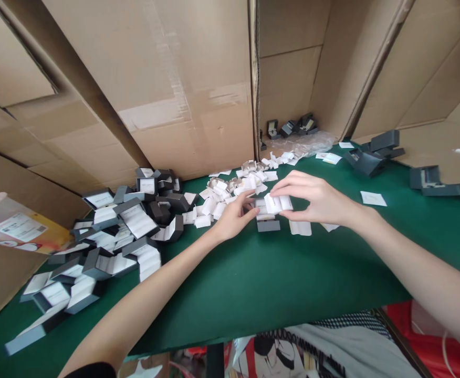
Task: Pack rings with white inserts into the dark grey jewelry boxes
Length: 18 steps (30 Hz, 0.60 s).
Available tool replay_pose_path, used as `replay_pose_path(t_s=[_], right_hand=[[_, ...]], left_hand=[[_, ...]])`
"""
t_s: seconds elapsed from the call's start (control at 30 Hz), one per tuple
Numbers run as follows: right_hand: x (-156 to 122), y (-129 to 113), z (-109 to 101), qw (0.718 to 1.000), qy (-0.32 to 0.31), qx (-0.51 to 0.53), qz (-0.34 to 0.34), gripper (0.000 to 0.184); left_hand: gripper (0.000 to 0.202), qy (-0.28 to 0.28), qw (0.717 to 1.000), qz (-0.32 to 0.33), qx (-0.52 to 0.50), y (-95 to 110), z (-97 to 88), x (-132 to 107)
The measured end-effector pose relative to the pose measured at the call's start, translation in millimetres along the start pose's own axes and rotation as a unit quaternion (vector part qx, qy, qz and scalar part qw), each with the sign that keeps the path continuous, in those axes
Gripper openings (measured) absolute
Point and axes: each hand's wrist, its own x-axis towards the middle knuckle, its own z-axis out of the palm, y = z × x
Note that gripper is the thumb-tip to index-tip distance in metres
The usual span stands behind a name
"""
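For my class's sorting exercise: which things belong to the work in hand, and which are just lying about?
Belonging: grey box at the left hand; white insert in the right hand; probably the open boxes and loose white pieces.
Seemingly lying about: printed container, clear plastic.

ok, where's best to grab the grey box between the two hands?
Likely its left edge, coming from the left. The grey box is open with white lining showing, so an outer edge is a safer hold. The left hand is already there; the right hand, with the white insert, crowds the right.
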Motion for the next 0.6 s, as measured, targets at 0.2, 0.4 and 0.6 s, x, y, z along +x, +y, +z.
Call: replay_pose_path(t_s=[0.2, 0.4, 0.6], right_hand=[[-1, -2, -4, 0.998, -0.062, 0.001, -0.015, 0.024], [-3, -3, -8, 0.996, -0.085, -0.016, -0.004, 0.019], [-5, -3, -8, 0.994, -0.105, -0.031, 0.028, 0.017]], left_hand=[[0.040, 0.038, 0.999, 0.005, 0.009, 8, 10.5, -2], [0.029, 0.114, 0.993, 0.025, -0.016, 11, 7.6, -4], [0.032, 0.158, 0.987, 0.028, -0.029, 8, 8.6, -6]])
